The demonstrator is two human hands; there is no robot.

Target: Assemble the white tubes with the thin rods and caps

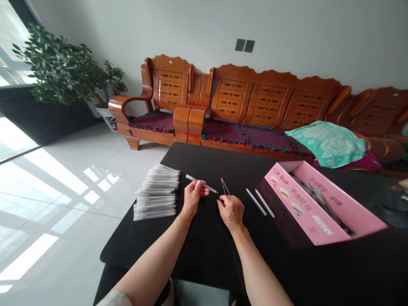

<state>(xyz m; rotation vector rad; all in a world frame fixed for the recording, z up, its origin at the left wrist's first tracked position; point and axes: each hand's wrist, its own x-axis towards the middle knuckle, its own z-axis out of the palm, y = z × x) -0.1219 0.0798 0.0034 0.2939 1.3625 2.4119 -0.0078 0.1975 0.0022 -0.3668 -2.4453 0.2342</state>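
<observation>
My left hand is closed in a pinch round a slim pen with a whitish, see-through barrel. The pen slants down to the right, and its dark end points at my right hand. The right fingers are pressed together beside that dark end; whatever sits between them is too small and dark to make out. Just beyond the right hand, thin dark sticks lie in a narrow V. Left of my hands, many similar pens lie side by side in a row, dark ends to the right.
Two white pen-like tubes lie right of my hands on the black table. Past them stands an open pink box with dark thin items inside. A wooden sofa with a turquoise cloth runs behind the table.
</observation>
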